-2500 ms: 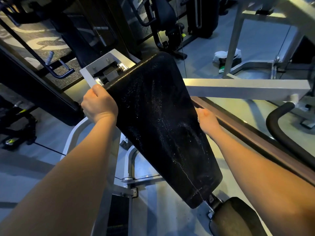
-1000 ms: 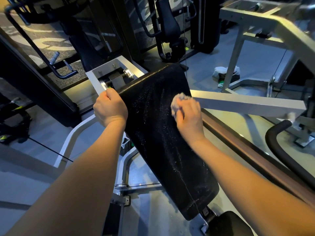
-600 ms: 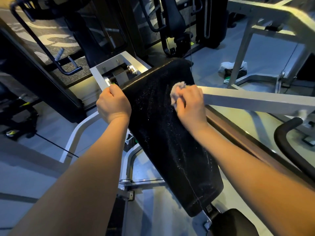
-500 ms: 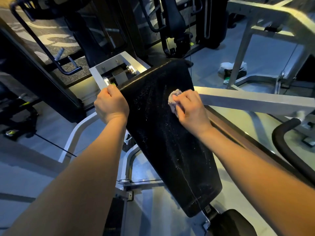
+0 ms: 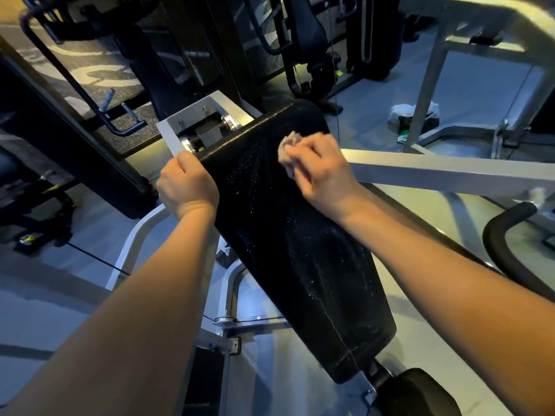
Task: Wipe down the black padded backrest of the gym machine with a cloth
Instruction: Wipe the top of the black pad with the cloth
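Observation:
The black padded backrest (image 5: 288, 250) slopes from upper centre down to the lower right, speckled with white droplets and streaks. My right hand (image 5: 321, 172) presses a small crumpled pale cloth (image 5: 289, 148) against the pad's upper right part. My left hand (image 5: 186, 187) grips the pad's upper left edge, just below the grey metal bracket (image 5: 195, 121) that holds the pad's top.
A grey metal beam (image 5: 444, 172) runs right from behind my right hand. A curved black handle (image 5: 504, 250) sits at the right. The black seat pad (image 5: 417, 394) lies at the bottom. A white bag (image 5: 402, 111) lies on the floor; other machines stand behind.
My right hand came from the pad's right edge onto its face with the cloth and keeps rubbing the upper part, shifting slightly up. My left hand stays on the left edge.

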Demonstrator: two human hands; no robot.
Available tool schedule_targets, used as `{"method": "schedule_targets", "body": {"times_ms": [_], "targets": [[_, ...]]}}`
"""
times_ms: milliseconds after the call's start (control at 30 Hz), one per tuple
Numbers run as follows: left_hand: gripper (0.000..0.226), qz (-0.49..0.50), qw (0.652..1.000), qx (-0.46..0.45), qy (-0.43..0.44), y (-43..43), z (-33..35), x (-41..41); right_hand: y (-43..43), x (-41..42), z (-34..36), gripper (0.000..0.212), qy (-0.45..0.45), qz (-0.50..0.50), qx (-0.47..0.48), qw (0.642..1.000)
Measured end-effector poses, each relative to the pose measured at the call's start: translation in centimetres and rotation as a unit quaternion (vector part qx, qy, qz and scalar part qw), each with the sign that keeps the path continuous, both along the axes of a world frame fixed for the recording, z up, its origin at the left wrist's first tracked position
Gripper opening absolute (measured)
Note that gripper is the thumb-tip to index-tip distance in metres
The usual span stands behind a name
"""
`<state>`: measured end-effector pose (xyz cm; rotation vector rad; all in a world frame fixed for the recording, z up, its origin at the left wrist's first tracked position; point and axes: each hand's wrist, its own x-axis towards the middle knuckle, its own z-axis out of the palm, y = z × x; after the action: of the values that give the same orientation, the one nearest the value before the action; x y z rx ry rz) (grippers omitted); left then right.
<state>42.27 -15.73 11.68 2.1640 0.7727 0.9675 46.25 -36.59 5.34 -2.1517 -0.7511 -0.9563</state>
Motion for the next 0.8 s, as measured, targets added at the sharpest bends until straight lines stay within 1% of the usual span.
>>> {"method": "schedule_targets", "body": {"times_ms": [67,100,167,233,267,367,400,433,467,533,567,600,667,733,800], "targets": [[0.047,-0.012,1.0,-0.011,0.0,0.1,0.1,-0.1,0.2,2.5,2.9,0.025,0.021,-0.078,0.073,0.994],[0.047,-0.019,1.0,-0.018,0.0,0.1,0.1,-0.2,0.5,3.3,4.0,0.026,0.039,-0.099,0.095,0.99],[0.046,-0.033,0.999,-0.03,0.001,0.1,0.4,-0.4,1.9,3.5,4.5,0.024,0.06,-0.114,0.115,0.985],[0.044,-0.047,0.998,-0.032,-0.002,0.3,0.6,-0.5,3.4,1.6,3.0,0.022,0.061,-0.107,0.115,0.986],[0.044,-0.052,0.998,-0.03,0.0,0.3,0.7,-0.5,3.9,0.1,1.8,0.022,0.059,-0.086,0.094,0.99],[0.041,-0.062,0.997,-0.032,0.02,0.7,0.7,-0.4,4.3,-3.7,-1.1,0.021,0.023,-0.011,-0.022,0.999],[0.04,-0.068,0.997,-0.034,0.022,0.9,0.7,-0.4,3.9,-3.5,-1.0,0.019,0.01,-0.004,-0.051,0.999],[0.04,-0.074,0.996,-0.036,0.023,1.0,0.6,-0.3,3.5,-2.9,-0.4,0.018,0.005,-0.018,-0.056,0.998],[0.04,-0.079,0.996,-0.037,0.023,1.1,0.5,-0.3,3.3,-1.9,0.6,0.02,0.009,-0.049,-0.032,0.998],[0.038,-0.09,0.995,-0.046,0.02,1.4,0.3,-0.1,3.2,0.4,3.1,0.023,0.033,-0.129,0.057,0.99],[0.039,-0.097,0.994,-0.052,0.018,1.6,0.1,0.1,3.4,1.3,4.3,0.023,0.045,-0.153,0.096,0.983],[0.04,-0.105,0.993,-0.058,0.012,1.7,0.0,0.2,4.0,1.8,5.0,0.023,0.056,-0.163,0.123,0.977],[0.042,-0.119,0.99,-0.073,-0.003,2.0,-0.3,0.4,6.3,0.8,5.0,0.025,0.063,-0.172,0.143,0.973],[0.041,-0.133,0.987,-0.092,-0.01,2.3,-0.4,0.5,8.7,-2.0,3.6,0.028,0.061,-0.143,0.116,0.981],[0.039,-0.146,0.984,-0.102,-0.02,2.6,-0.4,0.6,9.2,-4.6,2.0,0.026,0.052,-0.083,0.036,0.995]]}}
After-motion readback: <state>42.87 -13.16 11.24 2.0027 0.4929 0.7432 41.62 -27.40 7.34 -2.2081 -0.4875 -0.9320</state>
